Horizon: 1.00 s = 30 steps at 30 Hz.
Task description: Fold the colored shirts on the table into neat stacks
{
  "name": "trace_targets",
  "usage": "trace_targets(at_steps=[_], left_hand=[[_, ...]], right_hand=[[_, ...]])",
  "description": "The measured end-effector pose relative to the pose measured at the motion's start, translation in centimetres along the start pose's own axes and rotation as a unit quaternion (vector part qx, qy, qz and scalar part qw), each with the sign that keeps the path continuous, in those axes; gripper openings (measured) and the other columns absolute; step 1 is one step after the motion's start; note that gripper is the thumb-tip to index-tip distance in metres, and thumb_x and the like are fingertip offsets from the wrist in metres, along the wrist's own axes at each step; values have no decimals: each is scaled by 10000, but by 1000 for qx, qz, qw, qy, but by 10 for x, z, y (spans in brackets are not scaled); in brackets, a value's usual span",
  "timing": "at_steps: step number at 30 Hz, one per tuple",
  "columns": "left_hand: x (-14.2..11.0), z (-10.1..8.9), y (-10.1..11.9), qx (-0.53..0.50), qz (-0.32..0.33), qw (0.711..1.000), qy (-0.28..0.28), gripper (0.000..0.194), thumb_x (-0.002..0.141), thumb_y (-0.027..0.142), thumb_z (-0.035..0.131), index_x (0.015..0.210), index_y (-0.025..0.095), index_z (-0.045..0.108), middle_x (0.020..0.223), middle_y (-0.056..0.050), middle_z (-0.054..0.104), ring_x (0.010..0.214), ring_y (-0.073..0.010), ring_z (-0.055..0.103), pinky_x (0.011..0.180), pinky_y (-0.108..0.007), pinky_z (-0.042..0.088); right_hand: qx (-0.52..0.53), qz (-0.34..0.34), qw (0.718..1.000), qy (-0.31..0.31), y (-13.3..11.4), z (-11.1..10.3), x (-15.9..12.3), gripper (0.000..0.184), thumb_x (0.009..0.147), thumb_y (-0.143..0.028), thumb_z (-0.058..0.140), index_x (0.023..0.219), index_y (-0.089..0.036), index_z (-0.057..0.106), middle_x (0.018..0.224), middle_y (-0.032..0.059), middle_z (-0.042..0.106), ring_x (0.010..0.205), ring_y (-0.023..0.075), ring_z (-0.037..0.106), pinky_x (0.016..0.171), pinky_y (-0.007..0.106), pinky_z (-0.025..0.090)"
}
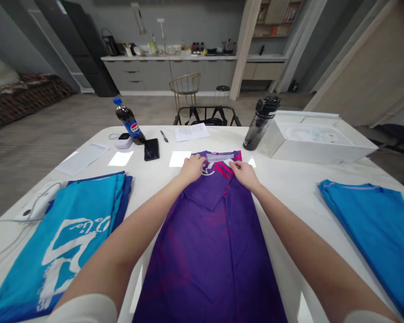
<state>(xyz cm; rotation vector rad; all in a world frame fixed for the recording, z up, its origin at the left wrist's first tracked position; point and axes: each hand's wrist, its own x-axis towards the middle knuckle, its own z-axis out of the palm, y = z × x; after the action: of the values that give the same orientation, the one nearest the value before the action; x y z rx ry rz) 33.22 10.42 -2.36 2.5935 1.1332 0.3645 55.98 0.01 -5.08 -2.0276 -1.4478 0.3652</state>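
A purple jersey [202, 251] with pink stripes and a white print lies lengthwise on the table in front of me, its collar at the far end and its sides folded inward. At the left of the collar, my left hand [193, 168] grips the fabric with bent fingers. On the other side, my right hand [245, 174] pinches the cloth near the pink stripes. Folded turquoise and blue jerseys [84, 211] are stacked to the left. Another folded blue jersey [373, 237] lies at the right edge.
A cola bottle [129, 121], a black phone [151, 149], a pen [164, 136] and a paper sheet [191, 132] are along the table's far side. A dark tumbler [260, 125] stands beside a white box [319, 146]. A power strip [42, 202] with cables lies left.
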Motion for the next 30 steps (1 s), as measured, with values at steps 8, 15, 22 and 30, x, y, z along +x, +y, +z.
trace_targets(at_steps=[8, 15, 22, 30], left_hand=[[24, 13, -44, 149, -32, 987, -58, 377, 995, 307, 457, 1345, 271, 590, 1325, -157, 551, 1256, -351, 488, 1036, -523, 371], [27, 16, -56, 96, -106, 989, -33, 208, 992, 322, 502, 1123, 244, 644, 1232, -124, 603, 1212, -316, 528, 1014, -487, 399], [28, 5, -41, -1, -103, 987, 124, 199, 1009, 335, 452, 1055, 233, 617, 1166, -88, 607, 1164, -252, 543, 987, -415, 420], [53, 27, 9, 98, -166, 975, 110, 255, 996, 242, 410, 1100, 174, 633, 1216, -175, 591, 1199, -340, 507, 987, -505, 392]], right_hand=[[-134, 22, 990, -34, -19, 15, -51, 305, 940, -506, 612, 986, -217, 695, 1034, 94, 717, 905, 227, 680, 779, 314, 490], [-81, 75, 991, -74, -25, 8, -43, 233, 913, -412, 643, 794, -222, 710, 892, 80, 747, 872, 244, 704, 709, 308, 483], [52, 97, 986, -123, -15, -48, -17, 402, 849, -500, 681, 594, -196, 618, 567, 34, 621, 532, 155, 555, 493, 269, 376], [-14, 218, 969, -112, 31, -63, 74, 331, 756, -430, 803, 668, -152, 647, 576, 58, 608, 532, 157, 534, 482, 269, 378]])
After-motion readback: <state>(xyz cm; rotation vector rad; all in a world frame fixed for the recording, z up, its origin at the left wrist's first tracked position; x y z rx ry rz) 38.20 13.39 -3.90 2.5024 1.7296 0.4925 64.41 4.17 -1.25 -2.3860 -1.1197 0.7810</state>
